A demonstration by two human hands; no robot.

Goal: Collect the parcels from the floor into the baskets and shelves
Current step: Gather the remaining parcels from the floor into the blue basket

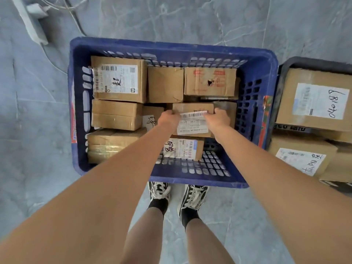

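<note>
As I lowered it into the blue basket (76, 103), the small parcel (192, 121) sat clamped between my left hand (168, 119) and right hand (221, 118), fingers curled over its short ends to keep it level. Label up, its long axis ran rim to rim, above boxes near the basket's front-right corner, probably seeking a gap.

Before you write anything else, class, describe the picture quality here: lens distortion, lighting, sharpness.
Head view: wide-angle bending bows the blue basket rim and stretches the forearms; light is soft and even, with faint shadows; label print on the parcel held by the left hand and right hand is too blurred to read.
</note>
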